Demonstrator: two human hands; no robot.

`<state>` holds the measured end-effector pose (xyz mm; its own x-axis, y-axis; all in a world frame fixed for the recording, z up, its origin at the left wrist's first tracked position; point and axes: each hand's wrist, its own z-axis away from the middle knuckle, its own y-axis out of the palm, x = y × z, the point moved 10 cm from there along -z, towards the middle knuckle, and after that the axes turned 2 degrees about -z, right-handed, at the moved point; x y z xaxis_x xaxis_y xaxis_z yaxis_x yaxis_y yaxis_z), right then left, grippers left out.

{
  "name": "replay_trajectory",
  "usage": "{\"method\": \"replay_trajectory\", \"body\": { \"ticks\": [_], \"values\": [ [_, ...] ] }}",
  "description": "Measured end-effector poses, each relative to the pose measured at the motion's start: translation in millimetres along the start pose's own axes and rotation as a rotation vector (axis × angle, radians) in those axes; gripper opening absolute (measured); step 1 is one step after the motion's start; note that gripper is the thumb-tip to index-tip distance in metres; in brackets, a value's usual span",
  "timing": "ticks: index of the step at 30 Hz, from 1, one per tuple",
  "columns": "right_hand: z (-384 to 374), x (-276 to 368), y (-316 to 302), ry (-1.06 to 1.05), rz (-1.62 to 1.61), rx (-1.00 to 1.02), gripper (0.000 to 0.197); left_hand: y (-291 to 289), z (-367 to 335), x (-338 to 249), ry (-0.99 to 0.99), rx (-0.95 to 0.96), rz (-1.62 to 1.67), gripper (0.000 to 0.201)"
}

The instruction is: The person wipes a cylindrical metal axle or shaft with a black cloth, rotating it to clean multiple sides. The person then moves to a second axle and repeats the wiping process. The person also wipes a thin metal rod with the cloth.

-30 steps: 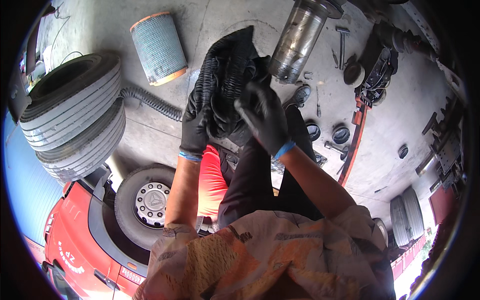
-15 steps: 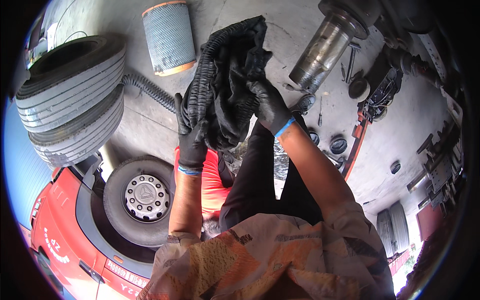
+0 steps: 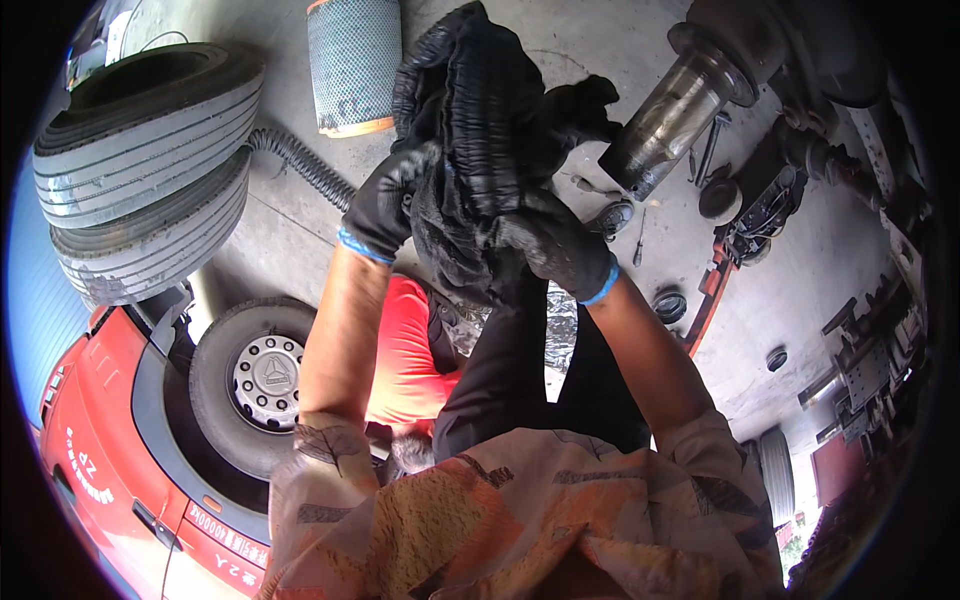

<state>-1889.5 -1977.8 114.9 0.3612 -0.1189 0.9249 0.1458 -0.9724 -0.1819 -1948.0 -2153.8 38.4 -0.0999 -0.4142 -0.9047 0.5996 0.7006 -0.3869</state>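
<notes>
A black cloth garment [image 3: 480,130] with a gathered elastic band hangs bunched up between my hands, above the concrete floor. My left hand [image 3: 385,205], in a black glove with a blue cuff, is closed on the cloth's left side. Gripping the lower right edge, near the end of the elastic band, is my right hand [image 3: 560,245], gloved the same way. One loose piece of the cloth sticks out to the right, toward a metal cylinder [image 3: 670,115]. Folds of cloth hide some of my fingertips.
Two stacked tyres [image 3: 150,190] stand at left, above a red truck [image 3: 130,450] with a wheel [image 3: 265,375]. A cylindrical filter [image 3: 355,65] lies beyond my hands. A person in a red top [image 3: 400,350] is low beside my legs. Tools and metal parts [image 3: 860,370] lie at right.
Both hands have shifted on the garment. My left hand, earlier with fingers stretched, is now higher and curled on the cloth. The elastic band has swung to the right.
</notes>
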Motion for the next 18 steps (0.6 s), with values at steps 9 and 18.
{"method": "replay_trajectory", "body": {
  "ticks": [9,18],
  "values": [
    [47,-100,-26,0.78,-1.716,-0.521,0.035,-23,9,-39,-0.243,-0.437,0.527,0.051],
    [13,-77,-97,0.62,-0.124,-0.308,0.042,-20,26,-53,-0.2,-0.533,0.548,0.049]
  ]
}}
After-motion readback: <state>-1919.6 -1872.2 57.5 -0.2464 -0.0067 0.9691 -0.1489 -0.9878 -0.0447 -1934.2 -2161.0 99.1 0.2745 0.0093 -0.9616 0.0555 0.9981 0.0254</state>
